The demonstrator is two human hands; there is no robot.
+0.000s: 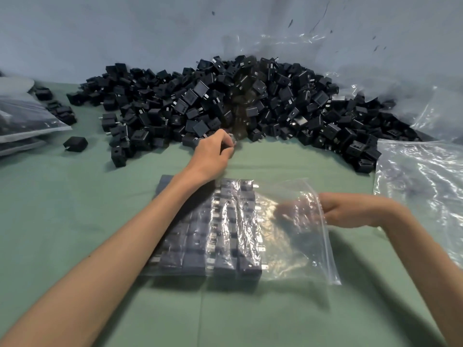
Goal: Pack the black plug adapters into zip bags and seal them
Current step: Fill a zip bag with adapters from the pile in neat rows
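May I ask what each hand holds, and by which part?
The right hand holds the zip bag by its open mouth; the left hand curls at the adapter pile, hold unclear.

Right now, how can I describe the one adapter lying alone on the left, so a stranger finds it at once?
Start at the big pile of black adapters along the back wall and go to its left end. On the green cloth between it and the stacked filled bags lies the lone adapter; nothing touches it.

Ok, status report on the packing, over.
Left hand gripping an adapter at the edge of the pile. Right hand holding the zip bag open. Bag part filled, unsealed. Nothing in the way.
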